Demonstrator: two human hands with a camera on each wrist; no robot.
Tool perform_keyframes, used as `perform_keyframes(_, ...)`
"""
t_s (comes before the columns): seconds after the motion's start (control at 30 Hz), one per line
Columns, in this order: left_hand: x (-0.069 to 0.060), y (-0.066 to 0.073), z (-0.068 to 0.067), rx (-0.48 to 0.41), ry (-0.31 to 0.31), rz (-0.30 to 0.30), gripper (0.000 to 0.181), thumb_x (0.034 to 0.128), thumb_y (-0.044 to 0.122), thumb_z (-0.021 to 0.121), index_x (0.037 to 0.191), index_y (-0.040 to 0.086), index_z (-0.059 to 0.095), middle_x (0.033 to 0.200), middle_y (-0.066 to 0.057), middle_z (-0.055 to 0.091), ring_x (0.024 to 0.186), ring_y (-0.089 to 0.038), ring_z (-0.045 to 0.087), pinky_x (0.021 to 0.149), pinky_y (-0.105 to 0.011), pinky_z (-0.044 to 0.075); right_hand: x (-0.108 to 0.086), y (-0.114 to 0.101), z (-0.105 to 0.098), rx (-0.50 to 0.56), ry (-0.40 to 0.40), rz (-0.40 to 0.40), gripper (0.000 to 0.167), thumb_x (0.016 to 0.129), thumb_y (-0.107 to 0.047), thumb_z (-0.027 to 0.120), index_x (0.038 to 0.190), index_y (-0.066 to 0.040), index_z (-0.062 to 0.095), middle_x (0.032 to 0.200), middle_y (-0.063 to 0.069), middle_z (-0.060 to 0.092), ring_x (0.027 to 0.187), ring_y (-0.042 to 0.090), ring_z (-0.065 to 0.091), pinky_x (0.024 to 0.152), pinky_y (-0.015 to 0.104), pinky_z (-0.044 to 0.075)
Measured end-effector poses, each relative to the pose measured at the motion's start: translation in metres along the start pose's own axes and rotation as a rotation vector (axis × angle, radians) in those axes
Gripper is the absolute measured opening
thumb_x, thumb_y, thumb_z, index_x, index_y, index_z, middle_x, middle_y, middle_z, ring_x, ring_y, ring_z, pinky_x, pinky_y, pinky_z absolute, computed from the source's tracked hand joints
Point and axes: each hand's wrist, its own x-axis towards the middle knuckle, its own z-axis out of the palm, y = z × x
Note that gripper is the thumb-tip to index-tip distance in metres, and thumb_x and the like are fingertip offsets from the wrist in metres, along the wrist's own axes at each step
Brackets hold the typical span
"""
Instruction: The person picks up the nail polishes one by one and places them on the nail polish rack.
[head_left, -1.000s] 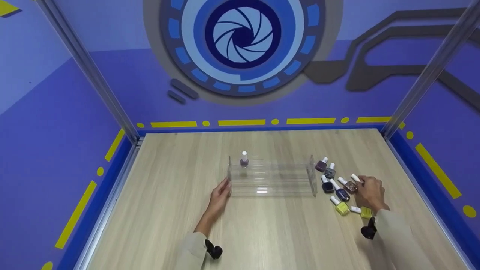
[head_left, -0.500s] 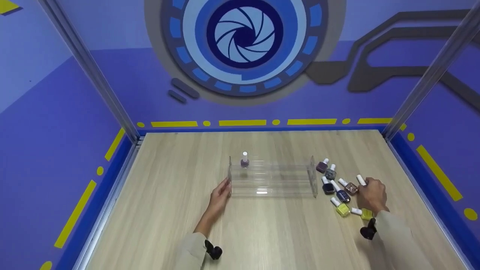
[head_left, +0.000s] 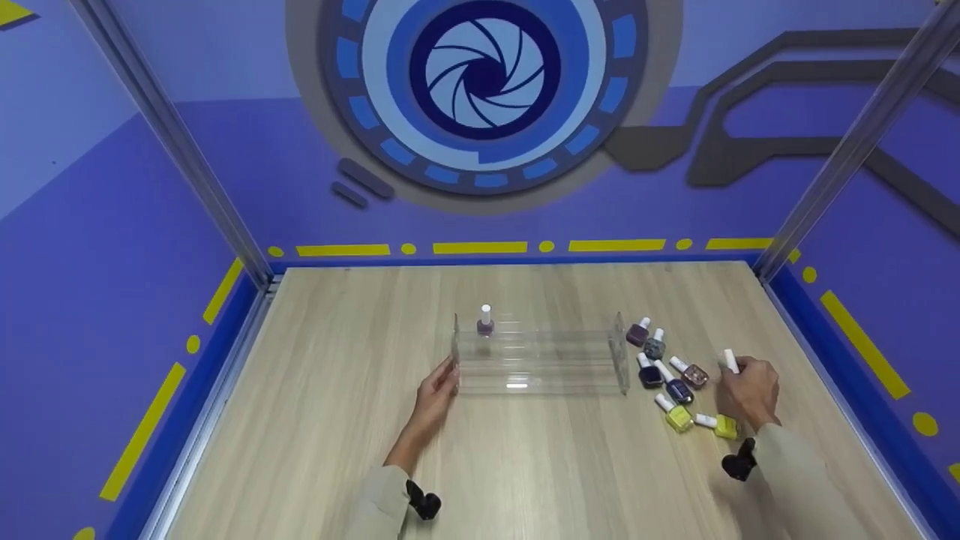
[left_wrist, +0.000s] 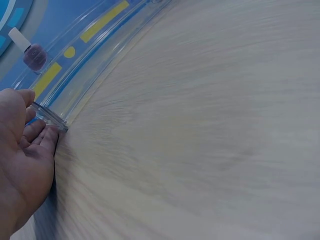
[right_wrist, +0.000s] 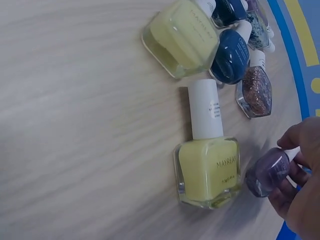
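Observation:
My right hand point(head_left: 752, 390) pinches a purple nail polish bottle point(right_wrist: 270, 172) near its white cap, at the right of the bottle group. In the right wrist view a pale yellow nail polish bottle point(right_wrist: 207, 170) lies just beside it. My left hand point(head_left: 435, 394) holds the left end panel of a clear acrylic rack point(head_left: 540, 367), thumb on one side and fingers on the other. A mauve nail polish bottle point(head_left: 485, 325) stands upright on the rack's top tier at the left, also seen in the left wrist view.
Right of the rack lie several nail polish bottles: a glitter one point(head_left: 695, 375), a navy one point(head_left: 679, 391), a second yellow one point(head_left: 679, 418), a black one point(head_left: 649, 376), a grey speckled one point(head_left: 655, 346) and a dark plum one point(head_left: 637, 334). Walls enclose the wooden table point(head_left: 337, 337).
My right hand has drawn the purple bottle slightly right, away from the glitter bottle, and its white cap now points more upward. My left hand keeps its place at the rack.

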Motion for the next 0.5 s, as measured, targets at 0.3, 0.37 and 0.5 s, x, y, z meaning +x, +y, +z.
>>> perform_keyframes(0.3, -0.001, 0.001, -0.002, -0.014, -0.005, 0.020, 0.056, 0.1099, 0.024, 0.048, 0.159, 0.002, 0.032, 0.156, -0.023, 0.045, 0.139, -0.033, 0.049, 0.115, -0.042, 0.046, 0.000, -0.001, -0.014, -0.002, -0.010, 0.057, 0.041, 0.097, -0.014, 0.063, 0.125, 0.015, 0.057, 0.111, 0.033, 0.066, 0.094, 0.041, 0.069, 0.067, 0.034, 0.055)
perform_keyframes(0.37, -0.001, 0.001, -0.003, -0.003, -0.004, 0.035, 0.055, 0.1103, 0.023, 0.047, 0.158, 0.000, 0.032, 0.154, -0.024, 0.047, 0.134, -0.031, 0.051, 0.111, -0.040, 0.049, 0.000, -0.003, -0.017, -0.001, -0.007, 0.056, 0.041, 0.096, -0.014, 0.065, 0.124, 0.014, 0.058, 0.111, 0.033, 0.067, 0.095, 0.042, 0.069, 0.069, 0.035, 0.056)
perform_keyframes(0.5, -0.002, 0.000, -0.004, -0.008, -0.021, 0.042, 0.055, 0.1110, 0.022, 0.045, 0.159, -0.001, 0.029, 0.157, -0.026, 0.043, 0.139, -0.035, 0.049, 0.113, -0.041, 0.048, -0.002, -0.007, -0.021, 0.002, 0.023, 0.030, 0.037, 0.094, -0.013, 0.067, 0.119, 0.013, 0.061, 0.110, 0.033, 0.069, 0.094, 0.042, 0.070, 0.068, 0.030, 0.055)
